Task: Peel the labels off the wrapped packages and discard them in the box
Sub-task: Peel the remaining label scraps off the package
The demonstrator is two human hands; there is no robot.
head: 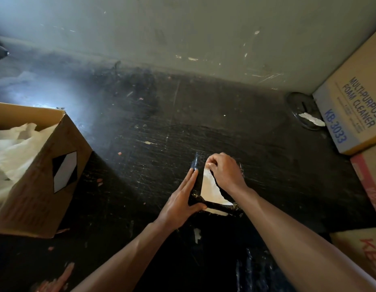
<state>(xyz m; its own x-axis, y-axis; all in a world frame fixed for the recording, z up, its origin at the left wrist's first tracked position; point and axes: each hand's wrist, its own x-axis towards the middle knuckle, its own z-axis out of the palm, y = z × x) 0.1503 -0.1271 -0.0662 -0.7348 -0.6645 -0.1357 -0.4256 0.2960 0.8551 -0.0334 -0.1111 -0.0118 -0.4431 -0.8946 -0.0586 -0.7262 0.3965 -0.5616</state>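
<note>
The right hand (224, 172) is curled up, and its fingertips pinch the top edge of a white label (210, 189). The label is stuck on a package (196, 182) wrapped in shiny black plastic. The label lies right under the right hand and reaches down toward the wrist. Its edge looks torn and uneven.

The left hand (184, 200) is flat, with the fingers straight and pressed together. It lies along the left side of the package. The thumb pushes on the bottom corner, so this hand holds the package down and touches it. The label sits between the two hands.

The package rests on a dark, scratched floor (140, 133) with small bits of paper on it. More black plastic (225, 260) lies nearer the person, between the two arms.

Well off to the left stands an open brown box (46, 175). Crumpled white paper (12, 152) is inside it. On the right, against the wall (204, 39), are stacked cartons (355, 114). One reads "MULTIPURPOSE FOAM CLEANER".
</note>
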